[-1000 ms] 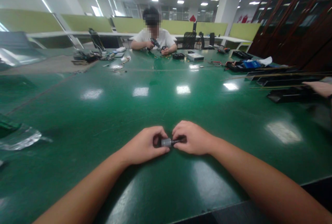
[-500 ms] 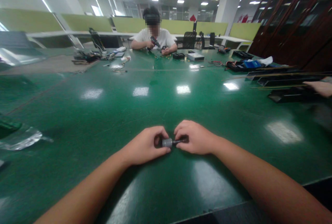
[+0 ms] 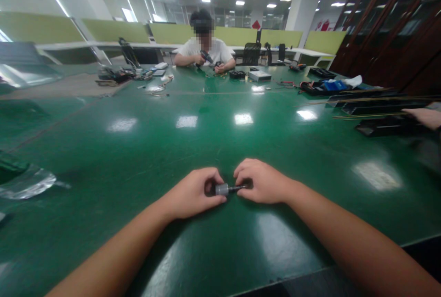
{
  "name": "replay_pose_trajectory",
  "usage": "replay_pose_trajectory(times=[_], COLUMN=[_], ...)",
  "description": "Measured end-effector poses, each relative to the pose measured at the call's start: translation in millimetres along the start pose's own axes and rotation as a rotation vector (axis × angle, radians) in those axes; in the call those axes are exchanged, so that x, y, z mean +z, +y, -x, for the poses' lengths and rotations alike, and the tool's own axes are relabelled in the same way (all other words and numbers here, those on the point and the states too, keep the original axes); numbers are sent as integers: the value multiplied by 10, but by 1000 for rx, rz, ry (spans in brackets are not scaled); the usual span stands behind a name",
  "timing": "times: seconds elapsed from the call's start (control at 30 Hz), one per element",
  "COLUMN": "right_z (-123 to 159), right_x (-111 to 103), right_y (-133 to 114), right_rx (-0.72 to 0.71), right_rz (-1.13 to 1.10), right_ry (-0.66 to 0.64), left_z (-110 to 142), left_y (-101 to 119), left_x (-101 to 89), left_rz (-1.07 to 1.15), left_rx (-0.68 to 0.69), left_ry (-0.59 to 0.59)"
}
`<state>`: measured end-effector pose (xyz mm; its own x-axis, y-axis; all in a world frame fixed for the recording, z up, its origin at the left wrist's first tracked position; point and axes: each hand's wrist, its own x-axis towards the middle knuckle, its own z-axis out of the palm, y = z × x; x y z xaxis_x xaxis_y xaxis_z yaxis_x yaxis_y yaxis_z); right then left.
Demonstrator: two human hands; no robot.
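Observation:
My left hand [image 3: 196, 192] rests low over the table with thumb and index finger closed around a small grey metal cylinder [image 3: 222, 190]. A thin dark shaft [image 3: 237, 187], ridged like a screw, points right from the cylinder's end. My right hand [image 3: 260, 181] has its fingers curled around the far end of that shaft, thumb below it. Its fingertips partly hide the shaft's tip. Cylinder and shaft lie level, in one line, just above or on the green tabletop [image 3: 206, 150]; I cannot tell which.
Across the table a person [image 3: 206, 51] holds a power drill [image 3: 206, 55]. Black channel-shaped parts [image 3: 386, 126] with thin rods lie at right, near another person's hand [image 3: 425, 115]. Clear plastic wrapping [image 3: 31, 184] lies at left. Tools and cables [image 3: 120, 74] sit at the far left.
My right hand has slid slightly to the right along the shaft, so more of the shaft shows. My left hand and the cylinder have stayed in place.

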<state>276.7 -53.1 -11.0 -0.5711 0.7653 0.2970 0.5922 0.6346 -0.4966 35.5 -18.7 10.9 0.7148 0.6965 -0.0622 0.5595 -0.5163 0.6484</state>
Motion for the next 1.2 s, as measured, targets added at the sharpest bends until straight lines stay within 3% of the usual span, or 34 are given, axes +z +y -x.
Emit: replay_pose_trajectory(times=[1.2], right_z=[46], right_x=[-161], right_y=[44], right_rx=[35], right_rz=[41], right_ry=[-75], left_z=[-4], left_y=[-25], left_x=[2], left_rz=[-27], left_rx=[16], left_ry=[1])
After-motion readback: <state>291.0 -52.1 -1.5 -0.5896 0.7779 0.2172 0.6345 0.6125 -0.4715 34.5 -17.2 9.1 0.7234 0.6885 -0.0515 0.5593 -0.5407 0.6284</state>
